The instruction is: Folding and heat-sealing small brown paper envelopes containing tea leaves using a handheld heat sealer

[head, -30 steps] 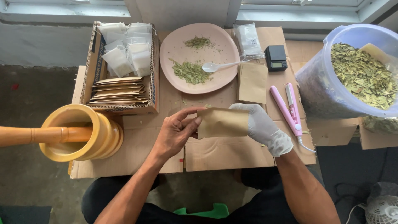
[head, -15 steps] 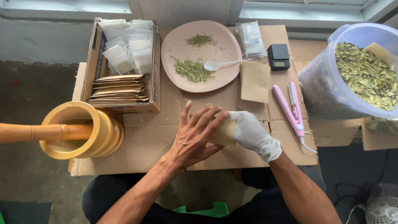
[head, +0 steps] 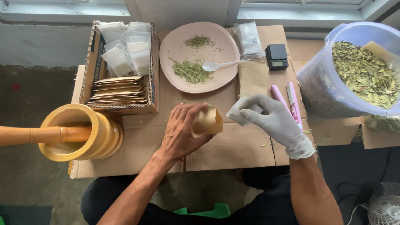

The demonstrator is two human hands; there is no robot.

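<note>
Pouch in our left hand point(head: 180, 132): the brown paper pouch point(head: 207, 121) looks like matt kraft paper, smooth and curled open.
Right hand point(head: 273, 121): we wear a thin white glove, rubbery and faintly wrinkled, pinching a small white sachet point(head: 236, 112) of soft fibrous paper.
Table point(head: 233, 146): we see raw brown cardboard, matt, with seams.
Plate point(head: 227, 50): pale pink, smooth, low sheen.
Spoon point(head: 220, 65): white glossy plastic.
Mortar point(head: 75, 132): yellowish wood, smooth and lightly polished.
Tub point(head: 321, 83): translucent plastic, holding dry crinkled leaves.
</note>
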